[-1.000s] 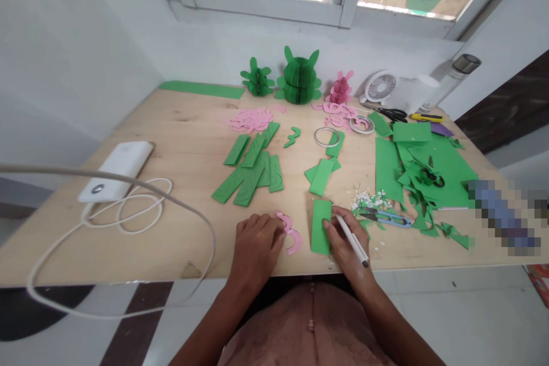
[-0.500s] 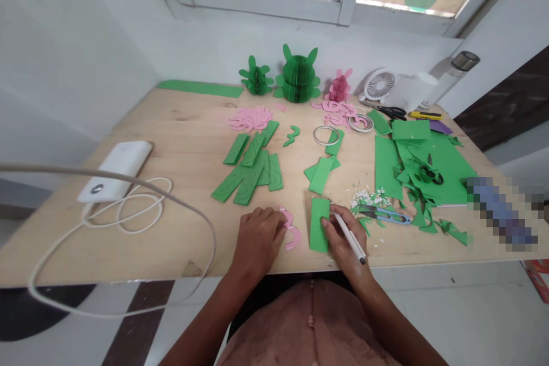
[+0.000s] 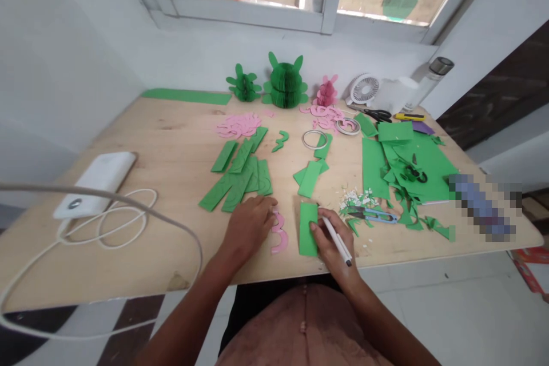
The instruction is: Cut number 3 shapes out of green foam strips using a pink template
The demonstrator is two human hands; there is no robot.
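A pink wavy paper cutout [image 3: 281,234], shaped like a 3, lies near the table's front edge. Curled over its upper end is my left hand [image 3: 251,222], the fingertips closed at its edge. My right hand [image 3: 332,243] holds a white pen [image 3: 337,240] with a black end, which slants back toward the wrist. The same hand's thumb lies on a green paper strip [image 3: 307,229]. Left of the strips with drawn curves [image 3: 235,180] is bare wood; a small green wavy cutout [image 3: 281,140] lies beyond the pink one.
A white power bank [image 3: 96,183] with a looping cable [image 3: 128,246] occupies the left. Blue snips [image 3: 375,214] lie beside paper scraps [image 3: 358,199] on the right. Green sheets [image 3: 437,163] and scissors [image 3: 377,115] are farther off. Green and pink paper figures [image 3: 286,86] stand by the wall.
The view has shifted, so the table's contents appear farther left. My left hand has moved slightly toward the top of the pink cutout. My right hand keeps the pen and strip.
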